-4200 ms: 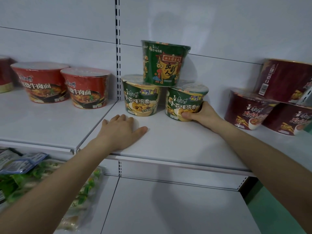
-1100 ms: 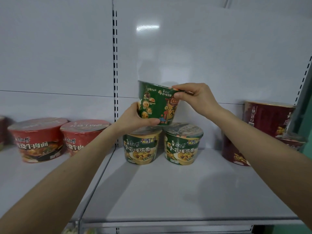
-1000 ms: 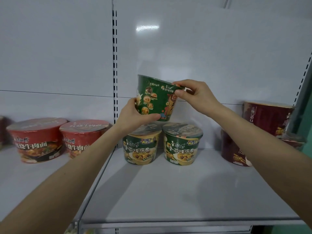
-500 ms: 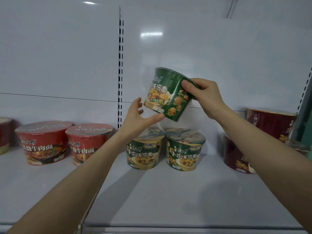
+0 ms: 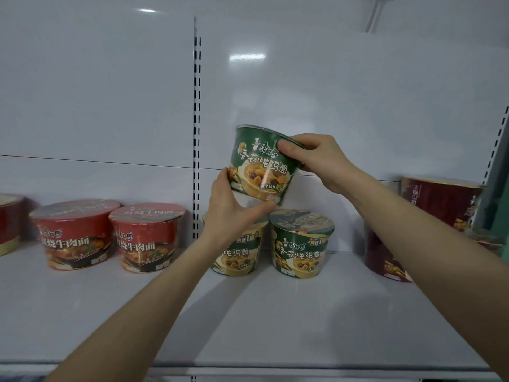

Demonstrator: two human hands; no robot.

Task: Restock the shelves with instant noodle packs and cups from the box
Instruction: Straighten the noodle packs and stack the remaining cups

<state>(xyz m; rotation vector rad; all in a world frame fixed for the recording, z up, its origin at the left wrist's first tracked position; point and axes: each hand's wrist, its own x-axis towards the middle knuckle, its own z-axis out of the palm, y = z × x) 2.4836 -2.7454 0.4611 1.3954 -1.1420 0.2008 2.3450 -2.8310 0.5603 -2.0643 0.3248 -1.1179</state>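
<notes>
Above the pair of green cups standing on the white shelf (image 5: 275, 326), we hold a third green instant noodle cup (image 5: 261, 164) in the air with both hands. It is a tapered tub, wider at the rim than at the base, wrapped in glossy film. Its label faces us: white Chinese characters on dark green over a picture of a yellow bowl of noodles. The cup leans slightly, with its rim toward the upper left.

Our left hand (image 5: 231, 213) grasps the lower left side, with the thumb curled along the base and the fingers behind the wall. Our right hand (image 5: 316, 158) grips the upper right edge, thumb pressed on the front just under the rim, fingers wrapped round the back.

Directly below, the left green cup (image 5: 242, 255) is partly hidden by our left wrist. The right green cup (image 5: 301, 244) is in full view beside it. We cannot tell whether the held cup's base touches their lids.

Left of the slotted upright (image 5: 197, 133), two red beef noodle cups (image 5: 74, 235) (image 5: 147, 238) stand side by side, and another cup (image 5: 9, 224) is cut off by the frame edge. At far right, dark red cups (image 5: 385, 255) are stacked, the upper one (image 5: 440, 202) lying close to our right forearm.
</notes>
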